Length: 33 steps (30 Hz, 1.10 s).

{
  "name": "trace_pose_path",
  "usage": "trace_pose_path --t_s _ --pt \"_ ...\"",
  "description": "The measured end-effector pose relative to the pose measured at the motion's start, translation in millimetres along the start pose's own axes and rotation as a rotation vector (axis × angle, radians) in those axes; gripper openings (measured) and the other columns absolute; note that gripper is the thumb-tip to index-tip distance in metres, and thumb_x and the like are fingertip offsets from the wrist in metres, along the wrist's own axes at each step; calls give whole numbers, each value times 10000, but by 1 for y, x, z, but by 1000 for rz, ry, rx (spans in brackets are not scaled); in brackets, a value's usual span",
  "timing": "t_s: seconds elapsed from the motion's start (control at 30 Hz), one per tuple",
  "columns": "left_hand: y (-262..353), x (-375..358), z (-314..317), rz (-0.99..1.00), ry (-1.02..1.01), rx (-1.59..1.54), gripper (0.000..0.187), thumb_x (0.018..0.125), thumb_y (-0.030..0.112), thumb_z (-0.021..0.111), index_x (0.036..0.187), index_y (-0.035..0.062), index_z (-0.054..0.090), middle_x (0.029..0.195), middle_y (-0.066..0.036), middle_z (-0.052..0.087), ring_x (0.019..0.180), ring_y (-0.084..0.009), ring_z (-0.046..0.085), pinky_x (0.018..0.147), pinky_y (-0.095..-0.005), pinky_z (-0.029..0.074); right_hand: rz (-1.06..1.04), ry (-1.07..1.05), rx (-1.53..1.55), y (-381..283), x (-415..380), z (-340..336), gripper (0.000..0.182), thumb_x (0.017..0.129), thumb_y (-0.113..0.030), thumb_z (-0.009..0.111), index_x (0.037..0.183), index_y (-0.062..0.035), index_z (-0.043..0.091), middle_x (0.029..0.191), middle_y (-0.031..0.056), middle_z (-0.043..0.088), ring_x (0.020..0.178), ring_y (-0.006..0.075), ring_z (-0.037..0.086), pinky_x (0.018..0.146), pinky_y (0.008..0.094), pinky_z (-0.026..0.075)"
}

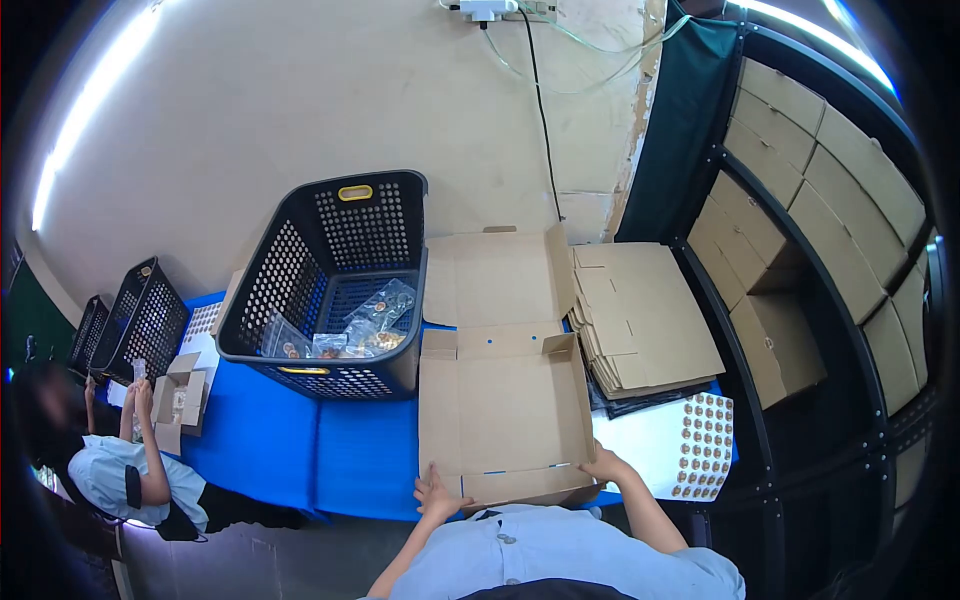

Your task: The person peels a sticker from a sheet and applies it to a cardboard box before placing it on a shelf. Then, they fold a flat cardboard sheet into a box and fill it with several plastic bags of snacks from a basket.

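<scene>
An unfolded cardboard box (520, 405) lies on the blue-covered table in front of me, its lid laid back toward the wall. At its near left corner is my left hand (440, 497), fingers spread against the cardboard edge. My right hand (606, 466) touches the near right corner, its thumb and fingers at the side flap; whether they grip it is hard to see. Left of the box stands a black perforated basket (365, 383) with several clear bags (385, 305) of small items inside. Flat folded cardboard boxes (655, 325) are stacked to the right.
A sheet of round stickers (640, 440) lies under the stack's near side. Shelves at right hold closed cartons (850, 210). At far left, a co-worker (130, 475) holds something small above an open carton (180, 398), near more black baskets (140, 320).
</scene>
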<state>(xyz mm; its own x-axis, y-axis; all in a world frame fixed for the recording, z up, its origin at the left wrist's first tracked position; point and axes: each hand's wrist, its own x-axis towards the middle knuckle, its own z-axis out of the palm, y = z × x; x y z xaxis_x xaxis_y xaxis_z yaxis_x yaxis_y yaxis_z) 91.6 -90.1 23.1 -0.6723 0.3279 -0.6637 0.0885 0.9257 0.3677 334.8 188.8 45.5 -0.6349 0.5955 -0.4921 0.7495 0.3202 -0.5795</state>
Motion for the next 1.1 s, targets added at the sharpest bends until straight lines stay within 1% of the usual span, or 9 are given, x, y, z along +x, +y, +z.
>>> trace_pose_path --t_s 0.07,0.17,0.3,0.4,0.43,0.57,0.77,1.0,1.1 --pt "-9 -3 5 110 133 50 1216 530 400 874 1486 262 134 1401 -250 220 1299 -426 198 959 -604 277 246 -204 117 -39 -35 -20 885 795 -225 641 1470 -87 87 1199 318 538 963 393 640 715 410 570" --pt "5 -31 -17 249 192 276 969 579 269 846 1411 207 353 1289 -233 341 1212 -404 326 902 -553 350 159 -78 266 -18 -40 -10 899 799 -194 628 1477 -103 45 1173 319 550 862 370 670 564 372 581" --pt "15 -38 -21 527 158 299 813 607 90 784 1343 188 453 1236 -209 396 1173 -386 398 892 -500 390 156 81 562 23 -29 2 766 874 -190 569 1475 -78 108 1164 303 564 840 353 675 554 374 578" --pt "25 -44 -25 832 95 386 847 616 -37 712 1378 177 411 1220 -210 417 1103 -378 473 894 -457 419 93 91 349 101 12 23 572 937 -230 506 1410 -21 263 1141 222 571 796 301 672 471 350 562" --pt "28 -44 -28 874 84 329 856 616 -61 693 1388 166 399 1212 -209 428 1092 -383 483 890 -455 428 242 -67 504 26 -28 -15 588 957 -360 478 1396 -7 309 1109 203 591 853 272 659 569 350 565" --pt "21 -34 -29 942 119 274 884 633 -97 655 1428 132 343 1179 -196 463 1041 -373 525 872 -438 452 69 -157 1097 19 -31 -6 626 955 -437 461 1431 -67 295 1137 168 595 972 245 620 768 375 541" --pt "19 -29 -42 937 72 343 900 716 6 698 1445 343 290 1153 -158 476 1030 -343 538 870 -409 482 138 -288 705 23 -48 -15 812 881 -99 463 1508 -190 -46 1256 133 580 1115 179 557 910 317 424" --pt "10 -9 -25 979 206 437 747 801 94 652 1434 316 324 1057 -139 499 948 -314 554 781 -394 492 -89 -387 524 65 -40 3 1003 793 27 556 1485 -161 -146 1249 157 569 1119 244 560 944 359 427" --pt "6 -1 -15 975 253 348 596 839 140 624 1382 275 418 976 -130 506 833 -309 572 696 -406 488 -29 -409 217 56 -52 -4 941 783 13 588 1504 -111 -5 1291 180 534 1127 247 555 939 336 437"
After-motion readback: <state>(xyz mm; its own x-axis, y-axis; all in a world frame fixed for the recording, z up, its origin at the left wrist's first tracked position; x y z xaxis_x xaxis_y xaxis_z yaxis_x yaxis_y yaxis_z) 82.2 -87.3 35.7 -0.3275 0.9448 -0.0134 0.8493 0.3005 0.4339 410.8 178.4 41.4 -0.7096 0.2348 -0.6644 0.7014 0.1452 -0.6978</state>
